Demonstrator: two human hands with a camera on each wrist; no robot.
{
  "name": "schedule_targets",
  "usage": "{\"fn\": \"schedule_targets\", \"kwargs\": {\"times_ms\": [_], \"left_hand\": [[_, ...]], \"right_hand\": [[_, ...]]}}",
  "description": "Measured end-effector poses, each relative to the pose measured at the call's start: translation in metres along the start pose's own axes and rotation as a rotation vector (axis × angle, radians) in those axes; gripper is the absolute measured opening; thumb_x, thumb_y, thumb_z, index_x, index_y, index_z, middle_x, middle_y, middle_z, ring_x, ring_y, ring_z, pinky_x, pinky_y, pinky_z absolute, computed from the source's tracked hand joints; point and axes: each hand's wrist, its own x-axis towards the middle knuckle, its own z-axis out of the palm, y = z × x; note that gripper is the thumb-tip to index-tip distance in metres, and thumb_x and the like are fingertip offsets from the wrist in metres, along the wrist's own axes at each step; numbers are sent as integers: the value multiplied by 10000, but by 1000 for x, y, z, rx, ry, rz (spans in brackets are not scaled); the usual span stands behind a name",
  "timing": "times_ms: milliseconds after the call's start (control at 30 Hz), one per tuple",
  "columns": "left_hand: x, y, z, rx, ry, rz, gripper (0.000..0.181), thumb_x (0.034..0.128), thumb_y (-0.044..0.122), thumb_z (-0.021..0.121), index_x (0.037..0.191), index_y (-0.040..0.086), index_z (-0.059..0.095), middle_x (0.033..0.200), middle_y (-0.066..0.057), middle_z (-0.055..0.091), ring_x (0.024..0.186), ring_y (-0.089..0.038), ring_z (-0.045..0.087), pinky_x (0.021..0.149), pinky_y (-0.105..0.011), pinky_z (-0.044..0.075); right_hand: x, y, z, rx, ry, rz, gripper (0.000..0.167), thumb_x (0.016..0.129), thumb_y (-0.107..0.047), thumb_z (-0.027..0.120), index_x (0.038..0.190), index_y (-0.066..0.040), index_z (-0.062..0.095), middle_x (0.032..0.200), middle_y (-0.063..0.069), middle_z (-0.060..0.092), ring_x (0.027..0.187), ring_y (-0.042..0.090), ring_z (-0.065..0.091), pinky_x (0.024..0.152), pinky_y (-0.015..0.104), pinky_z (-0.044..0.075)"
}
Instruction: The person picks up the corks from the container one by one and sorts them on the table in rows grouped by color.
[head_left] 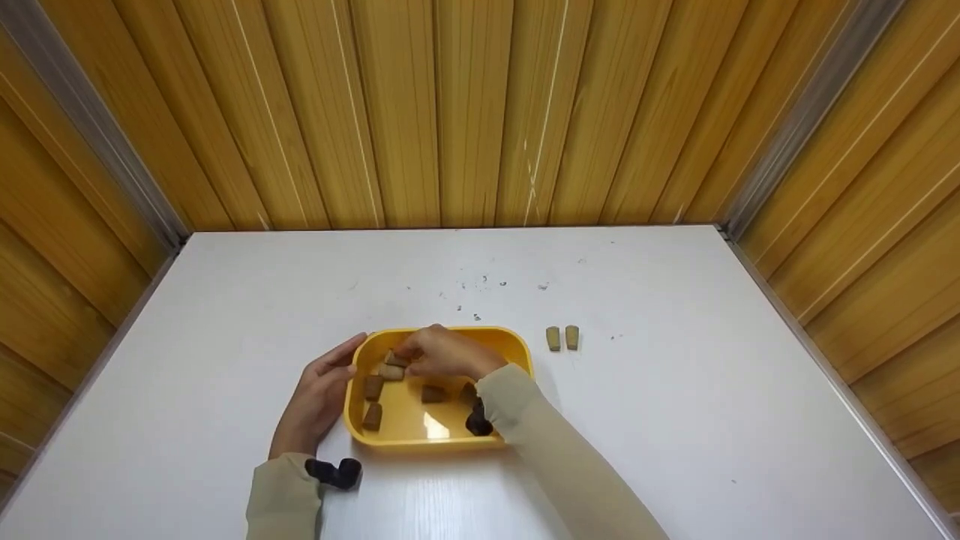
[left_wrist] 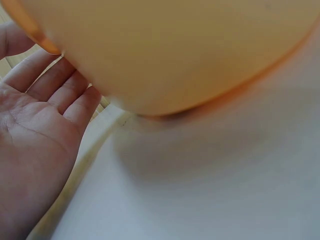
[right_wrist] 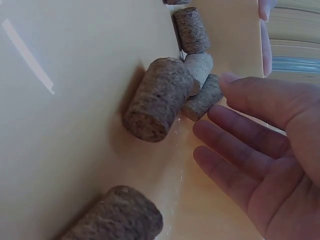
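Your right hand has its fingertips at the far-left cork, grip indeterminable; it lies leftward, long axis slanting toward that nearer hand, inside the yellow tray. Your left hand, fingers straight, touches the outer wall.

- White table, its far edge running along the foot of the back wall
- Back wall of upright yellow-brown panels with a wood-grain pattern and a few thin pale lines
- Pale scratches low on that wall, a little right of its middle
- Left wall and right wall, panelled in the same pattern
- Grey left post and grey right post, one in each back corner
- Small dark marks scattered over the far middle of the tabletop
- Pale sheen on the tabletop's near part
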Motion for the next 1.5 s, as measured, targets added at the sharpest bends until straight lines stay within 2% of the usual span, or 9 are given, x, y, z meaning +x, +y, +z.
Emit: {"fn": "schedule_targets", "kwargs": {"times_ms": [100,267,467,600,733,800,1033,1267,1500], "left_hand": [[0,1,1,-3,-5,1,541,909,-39,472,1444,3,399,1479,-73,451,1307,-89,486,1069,-251,422],[-1,1,0,12,-15,10,543,908,-45,459,1445,-2,392,1495,-90,426,1310,-87,483,1072,-247,417],[-1,1,1,7,5,19,536,904,-60,457,1436,-14,401,1414,-20,522,1292,-82,501,1053,-229,434],[-2,0,1,-8,21,24,533,905,-68,466,1432,-27,399,1347,24,578,1273,-84,520,1041,-227,446],[-2,0,1,-8,17,27,535,906,-61,478,1433,-29,396,1338,23,588,1274,-91,521,1044,-228,444],[-2,0,0,-11,13,29,535,905,-59,480,1433,-31,396,1340,16,587,1275,-97,520,1046,-230,443],[0,-1,1,-19,0,31,534,906,-68,464,1434,-41,386,1348,2,579,1279,-103,515,1049,-227,441],[0,0,1,-28,1,20,538,904,-69,465,1436,-35,388,1345,2,584,1281,-101,514,1052,-233,439],[0,-1,0,-18,-9,43,535,903,-74,459,1431,-60,376,1351,-3,573,1271,-90,521,1049,-230,441]], "right_hand": [[-1,-1,-1,-2,1,18,251,899,-63,625,1138,-97,692,1054,7,704,837,89,556,799,164,500],[-2,-2,0,13,-1,33,235,903,-62,619,1125,-102,686,1066,12,699,851,89,551,829,174,497],[0,-3,0,1,-13,24,188,894,-60,630,1070,-94,688,994,9,688,827,96,541,797,172,488],[1,-3,1,-22,-19,17,211,884,-81,653,1092,-89,685,999,9,683,837,95,543,827,185,492],[1,-3,3,5,-26,4,239,878,-68,662,1115,-92,681,1043,17,694,862,92,560,875,189,495],[1,-2,3,2,-37,-7,230,877,-58,660,1105,-87,680,1027,21,692,851,93,557,852,178,493],[2,-1,5,-125,-53,-19,207,887,-57,642,1090,-93,664,943,9,645,812,89,517,743,151,449],[2,-1,8,-61,-63,10,148,901,-76,636,1045,-106,623,840,-4,568,737,81,516,652,149,434],[3,1,9,-71,-33,-9,144,902,-77,626,1037,-122,644,837,-30,576,736,73,506,643,149,421]]}}
